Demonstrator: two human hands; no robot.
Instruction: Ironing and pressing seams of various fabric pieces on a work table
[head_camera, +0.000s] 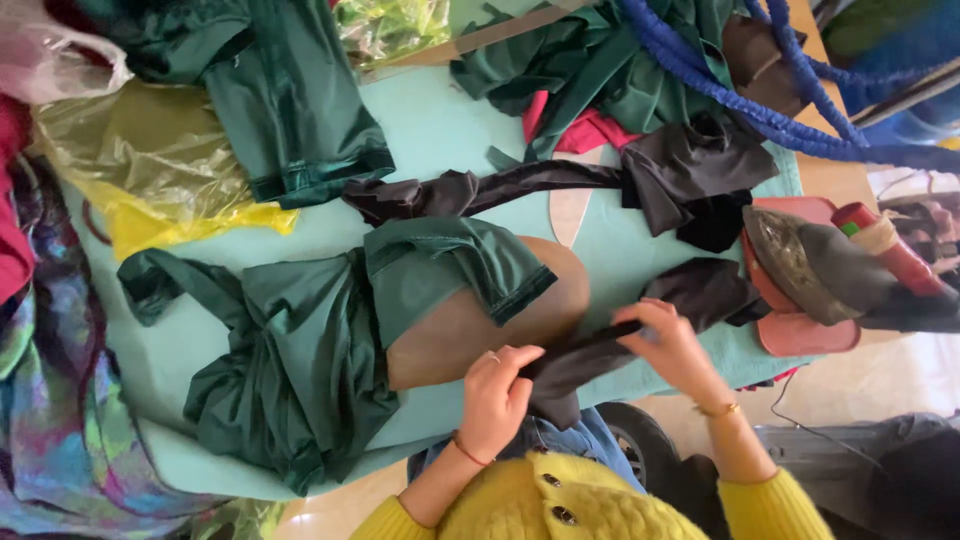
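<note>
Both hands, left hand and right hand, pinch black cloth strip beside brown pad, smoothing step; next move needs even tension.

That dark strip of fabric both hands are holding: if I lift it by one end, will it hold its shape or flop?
The dark fabric strip would likely flop: it already sags and bunches between the left hand and the right hand. It looks thin, so probably light. Its faint sheen suggests it may be a bit slippery.

The black fabric strip is partly hidden by both hands' fingers.
</note>
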